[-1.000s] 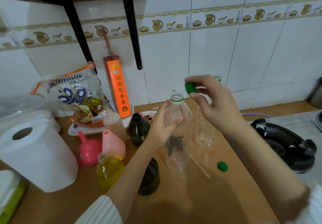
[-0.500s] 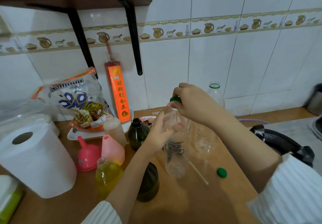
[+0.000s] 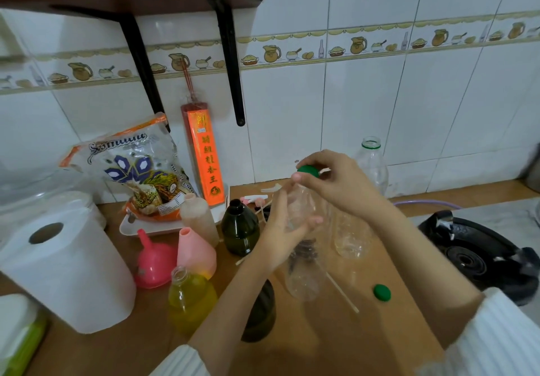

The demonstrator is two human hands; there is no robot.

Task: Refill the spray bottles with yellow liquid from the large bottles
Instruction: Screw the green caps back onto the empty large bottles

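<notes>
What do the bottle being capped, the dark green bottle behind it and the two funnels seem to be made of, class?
Bottle being capped: clear thin plastic, glossy; the counter shows through its ribbed wall.
Green cap: opaque plastic, probably; smooth and evenly coloured.
Dark green bottle: tinted plastic or glass, glossy highlights; the look leaves it open.
Pink funnels: moulded plastic, likely; smooth, slightly shiny.

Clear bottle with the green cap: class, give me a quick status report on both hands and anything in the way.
Left hand holds clear bottle upright. Right hand pinches green cap on its neck. Loose stick and second green cap lie beside it.
</notes>
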